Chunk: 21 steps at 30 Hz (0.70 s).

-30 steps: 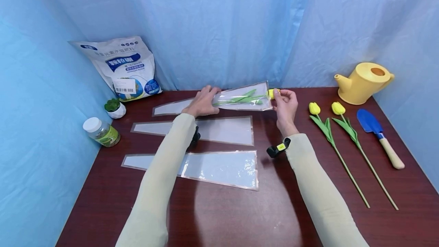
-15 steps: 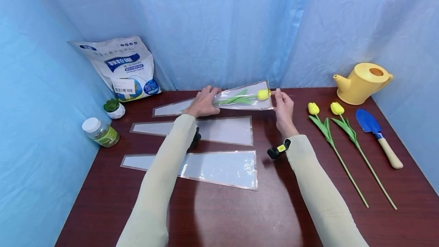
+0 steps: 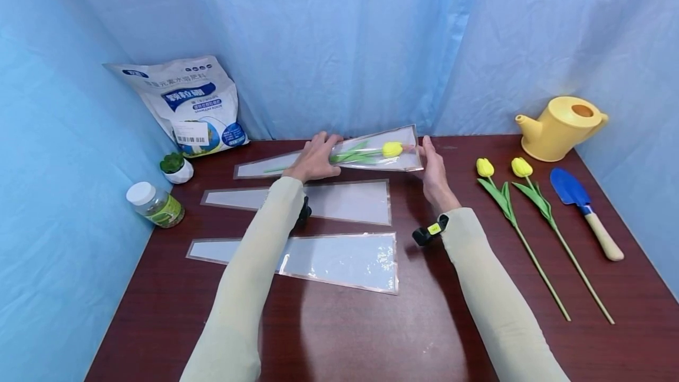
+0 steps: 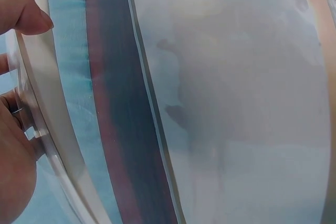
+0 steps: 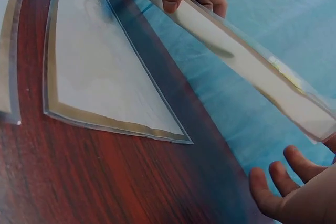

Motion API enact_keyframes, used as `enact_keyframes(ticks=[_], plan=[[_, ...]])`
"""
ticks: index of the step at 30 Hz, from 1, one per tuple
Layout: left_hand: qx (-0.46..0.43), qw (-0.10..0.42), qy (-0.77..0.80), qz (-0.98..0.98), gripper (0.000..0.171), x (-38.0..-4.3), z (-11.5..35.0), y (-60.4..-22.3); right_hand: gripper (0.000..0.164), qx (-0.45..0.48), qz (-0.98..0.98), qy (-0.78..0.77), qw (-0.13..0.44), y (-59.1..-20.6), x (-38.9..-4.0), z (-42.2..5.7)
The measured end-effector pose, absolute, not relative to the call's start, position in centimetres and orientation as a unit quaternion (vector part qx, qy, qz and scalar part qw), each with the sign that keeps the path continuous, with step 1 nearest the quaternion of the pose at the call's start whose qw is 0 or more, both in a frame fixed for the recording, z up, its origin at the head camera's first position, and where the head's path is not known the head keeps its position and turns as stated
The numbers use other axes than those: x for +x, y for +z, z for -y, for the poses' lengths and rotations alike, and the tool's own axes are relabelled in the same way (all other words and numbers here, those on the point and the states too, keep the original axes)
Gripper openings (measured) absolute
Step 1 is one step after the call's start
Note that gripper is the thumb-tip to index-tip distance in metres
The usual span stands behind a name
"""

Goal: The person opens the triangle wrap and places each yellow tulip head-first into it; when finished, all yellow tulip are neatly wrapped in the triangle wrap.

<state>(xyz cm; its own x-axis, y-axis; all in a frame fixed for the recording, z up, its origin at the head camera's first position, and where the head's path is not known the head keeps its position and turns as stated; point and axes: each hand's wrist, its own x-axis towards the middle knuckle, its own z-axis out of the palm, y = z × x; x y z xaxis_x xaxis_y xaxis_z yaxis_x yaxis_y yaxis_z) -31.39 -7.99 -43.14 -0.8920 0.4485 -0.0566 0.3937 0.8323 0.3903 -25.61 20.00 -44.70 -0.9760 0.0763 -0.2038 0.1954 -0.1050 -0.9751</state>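
Observation:
My left hand [image 3: 314, 158] grips a long tapered clear-and-white flower sleeve [image 3: 407, 161] by its middle, thumb on the near edge, in the head view. Inside lies a yellow artificial tulip [image 3: 392, 149], its bloom near the wide right end and its stem toward the narrow left end. My right hand [image 3: 435, 173] is at that wide end, with one digit reaching into the mouth behind the bloom. In the right wrist view, its other fingers [image 5: 283, 179] are loosely extended below the sleeve. The left wrist view shows my left thumb [image 4: 29, 14] on the sleeve's edge.
Two more flower sleeves lie nearer, a middle one [image 3: 355, 202] and a front one [image 3: 339, 261]. Two tulips [image 3: 509, 211], a blue trowel [image 3: 572, 187] and a yellow watering can [image 3: 557, 128] are right. A fertilizer bag [image 3: 185, 105], potted succulent [image 3: 180, 170] and jar [image 3: 159, 205] stand left.
The tulip has slid leftward, its bloom going from outside the sleeve's mouth to inside it. My right hand has let go of the bloom and moved slightly left; my left hand holds still.

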Motion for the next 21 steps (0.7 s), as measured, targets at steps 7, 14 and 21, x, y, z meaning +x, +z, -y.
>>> enact_keyframes(ticks=[7, 14, 21], plan=[[0.224, 0.066, 0.186, -0.954, 0.074, -31.4, 8.2, -43.2, 0.061, 0.074, -0.678, -0.728, 0.075, -44.9, -25.9, -20.1], [0.21, 0.071, 0.18, -0.958, 0.075, -31.7, 9.4, -43.6, 0.01, 0.079, -0.698, -0.71, 0.052, -45.3, -26.2, -20.2], [0.192, 0.074, 0.171, -0.964, 0.074, -32.1, 11.1, -43.9, 0.016, 0.074, -0.774, -0.625, 0.075, -46.0, -26.8, -19.6]])
